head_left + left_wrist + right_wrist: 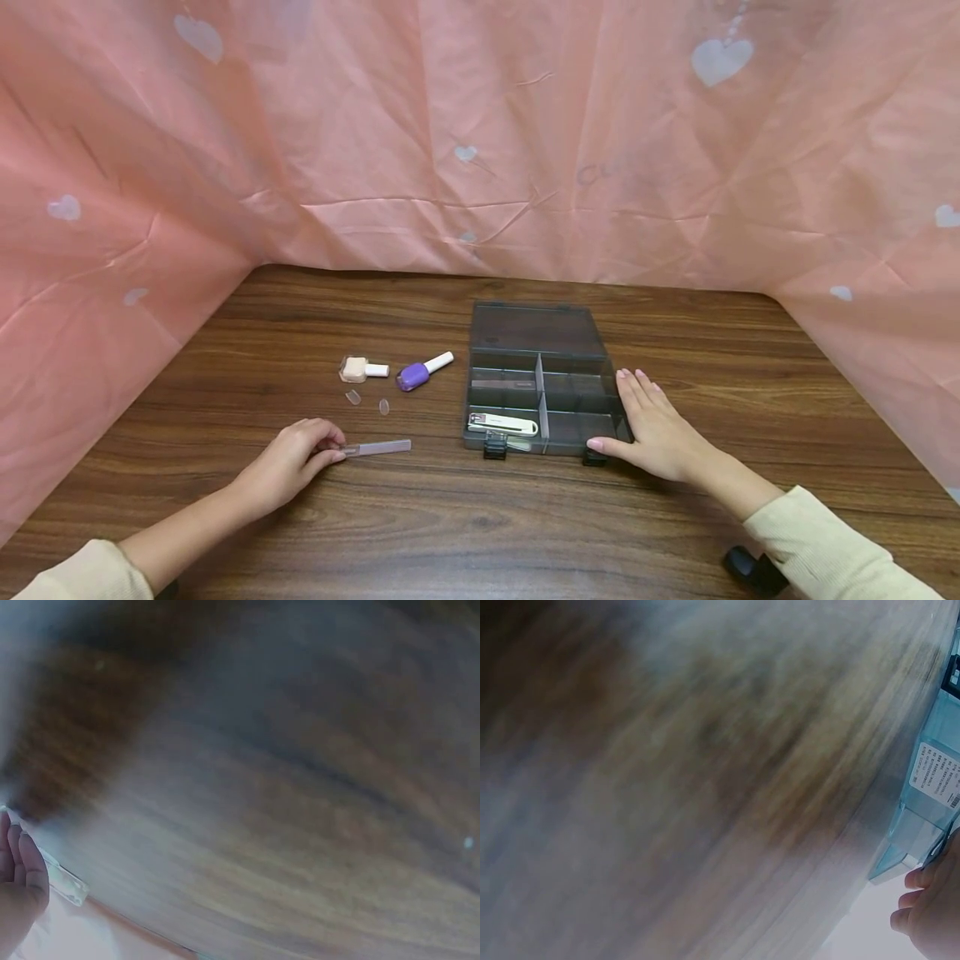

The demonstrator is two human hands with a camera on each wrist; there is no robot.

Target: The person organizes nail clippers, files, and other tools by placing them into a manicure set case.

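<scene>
My left hand (292, 454) pinches one end of a slim, translucent nail file (385, 447) at the left of the wooden table; its pale strip also shows in the left wrist view. Against the right side of a dark see-through compartment box (542, 447) lies my right hand (660, 431), fingers straight, thumb at a front latch. The box's lid (536, 329) is folded back. A white nail clipper (502, 424) lies in its front left compartment, and a thin brownish strip (502, 384) in the back left one. The right wrist view shows a label (935, 776) on the box.
Beyond the left hand lie a beige nail polish bottle (354, 369), a purple nail polish bottle (413, 377) and two small clear nail tips (353, 397). A black object (752, 572) sits under the right sleeve. Pink cloth (525, 167) with hearts surrounds the table.
</scene>
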